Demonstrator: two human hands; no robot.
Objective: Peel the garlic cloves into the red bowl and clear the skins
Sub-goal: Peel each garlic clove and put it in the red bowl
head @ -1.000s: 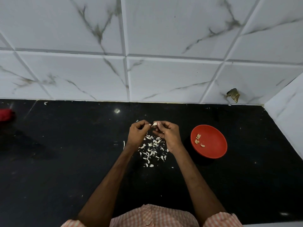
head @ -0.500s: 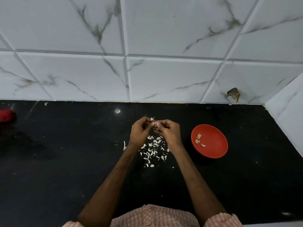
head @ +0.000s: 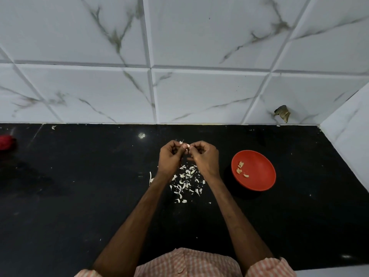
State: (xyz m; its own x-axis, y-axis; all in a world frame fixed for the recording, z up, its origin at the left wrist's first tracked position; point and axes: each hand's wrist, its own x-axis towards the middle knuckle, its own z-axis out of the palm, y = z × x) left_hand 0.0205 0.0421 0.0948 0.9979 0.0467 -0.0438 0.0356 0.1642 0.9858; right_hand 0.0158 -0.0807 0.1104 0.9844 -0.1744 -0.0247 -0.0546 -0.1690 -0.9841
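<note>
Above the black counter my left hand (head: 169,158) and my right hand (head: 205,158) meet fingertip to fingertip, both pinching one small pale garlic clove (head: 187,145). A bit of loose skin sticks up at the left fingertips. Under and just in front of the hands lies a scatter of white garlic skins (head: 186,181). To the right of my right hand stands the red bowl (head: 257,176), and several peeled cloves (head: 240,167) lie in its left part.
The black counter (head: 79,196) ends at a white marble-tiled wall behind and a second tiled wall at the right. A red object (head: 6,141) sits at the far left edge. A single long skin (head: 150,177) lies left of my left wrist.
My hands have come together from slightly apart and now hold the clove between both sets of fingertips. The bowl and the skins stay where they were.
</note>
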